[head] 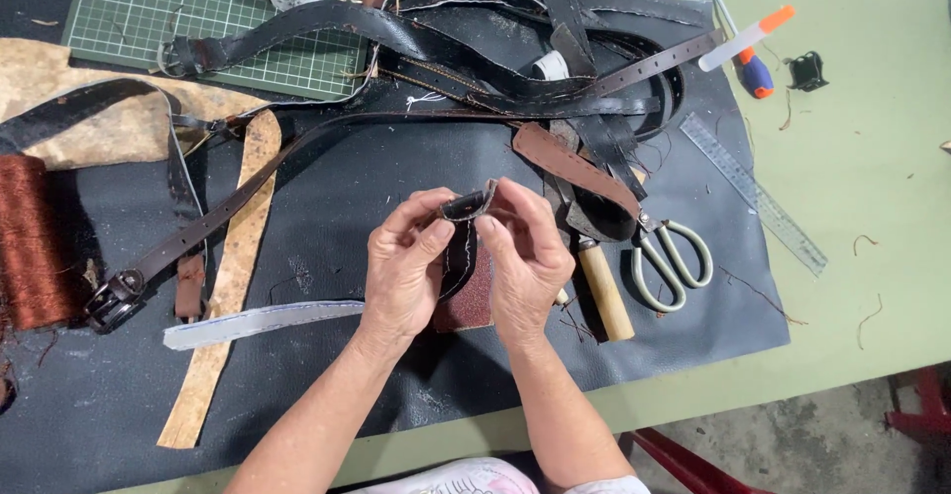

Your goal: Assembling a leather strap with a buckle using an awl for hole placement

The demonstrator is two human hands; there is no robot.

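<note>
A green table (872, 207) carries a dark leather sheet (376, 187) over its left and middle, a cutting mat (149, 8) at the far left edge, and a ruler (753, 192), knife (745, 40) and clip (807, 71) toward the right.

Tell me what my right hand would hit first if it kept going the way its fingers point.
The right hand points up and left, onto the dark leather strip both hands hold. Past that, likely the left hand, though depth is unclear.
</note>
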